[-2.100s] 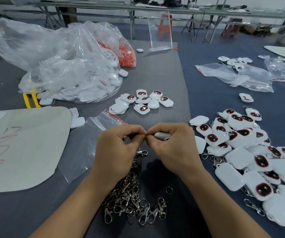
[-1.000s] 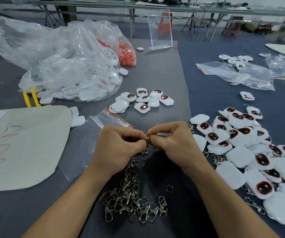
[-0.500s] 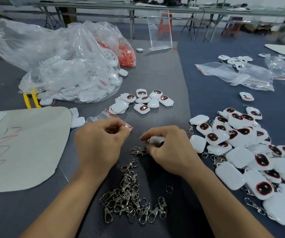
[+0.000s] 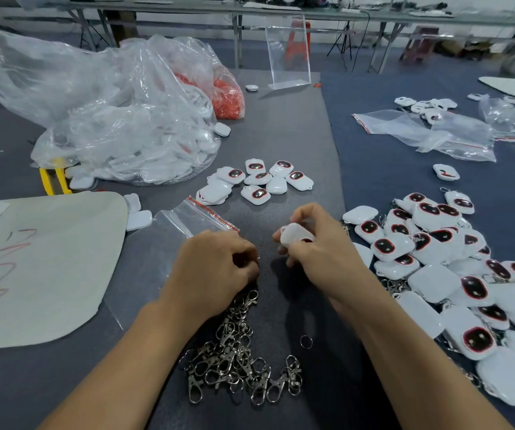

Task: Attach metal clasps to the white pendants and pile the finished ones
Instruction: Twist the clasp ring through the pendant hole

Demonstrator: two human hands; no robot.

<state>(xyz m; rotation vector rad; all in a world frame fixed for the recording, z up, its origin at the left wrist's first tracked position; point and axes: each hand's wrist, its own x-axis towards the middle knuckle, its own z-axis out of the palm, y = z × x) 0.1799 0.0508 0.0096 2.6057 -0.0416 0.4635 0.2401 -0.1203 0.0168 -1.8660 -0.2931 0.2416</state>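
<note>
Here, heap of metal clasps (image 4: 240, 364): on the grey surface (image 4: 281, 135), between the forearms.
Right hand (image 4: 321, 248): grip curled round a white pendant (image 4: 296, 234), just beyond the heap and to its right.
Left hand (image 4: 216, 271): fingers curled at the heap's far end; whether the grip holds a clasp, cannot tell.
Finished pile (image 4: 436, 259): right of the heap.
Loose pendants (image 4: 259, 181): well beyond the heap.

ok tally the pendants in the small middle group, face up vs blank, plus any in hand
face-up pendants: 6
blank pendants: 3, though the left two overlap
held pendant in right hand: 1
total: 10
</note>
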